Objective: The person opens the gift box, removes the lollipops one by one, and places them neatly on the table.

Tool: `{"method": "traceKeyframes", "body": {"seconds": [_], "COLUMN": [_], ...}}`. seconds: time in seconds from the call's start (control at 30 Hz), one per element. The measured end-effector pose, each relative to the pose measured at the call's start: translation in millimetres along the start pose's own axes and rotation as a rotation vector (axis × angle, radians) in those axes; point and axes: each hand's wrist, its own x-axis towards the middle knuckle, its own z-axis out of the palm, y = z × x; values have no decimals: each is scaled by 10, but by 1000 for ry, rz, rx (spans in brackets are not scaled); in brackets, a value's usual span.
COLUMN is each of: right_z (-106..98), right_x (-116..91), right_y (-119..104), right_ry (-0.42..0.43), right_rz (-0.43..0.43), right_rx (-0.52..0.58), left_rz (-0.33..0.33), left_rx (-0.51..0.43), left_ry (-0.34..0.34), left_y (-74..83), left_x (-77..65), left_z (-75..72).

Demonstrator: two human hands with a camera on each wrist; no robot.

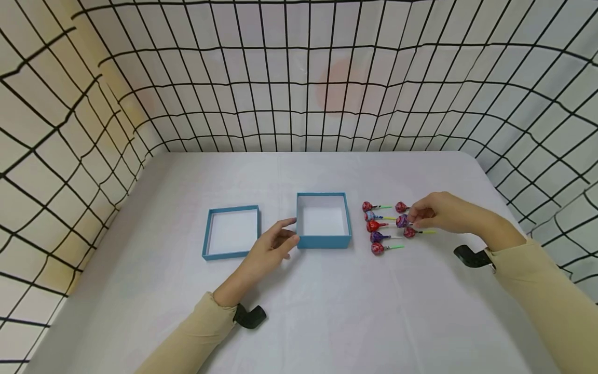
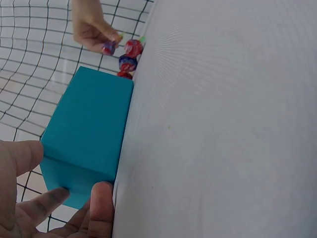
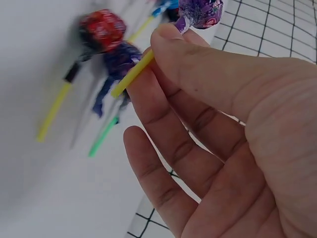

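Note:
My right hand [image 1: 441, 212] pinches a purple-wrapped lollipop [image 3: 200, 12] by its yellow stick [image 3: 132, 74], between thumb and forefinger. It hovers at the right side of a group of lollipops with red, blue and purple wrappers, among them a red one with a green stick [image 1: 377, 248] and a red one with a yellow stick [image 3: 104, 29]. The fingertips of my left hand [image 1: 271, 245] touch the left side of a blue box [image 2: 91, 121], fingers loosely bent. White inside, the box [image 1: 324, 242] stands open at the top.
A shallow blue lid [image 1: 231, 208], its white inside facing up, lies left of my left hand. White cloth [image 1: 336, 311] covers the table. Black grid netting [image 1: 299, 83] rises behind the table and along both sides.

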Motion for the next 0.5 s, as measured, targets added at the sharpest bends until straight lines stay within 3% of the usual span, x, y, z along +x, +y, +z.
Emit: {"method": "traceKeyframes", "body": {"seconds": [0.5], "right_z": [143], "right_x": [-121], "right_y": [196], "right_ry": [-49], "right_rz": [27], "right_rx": [74], "left_rz": [5], "left_rx": [-2], "left_ry": [-7], "left_y": [-35], "left_x": [14], "left_z": [-8]}}
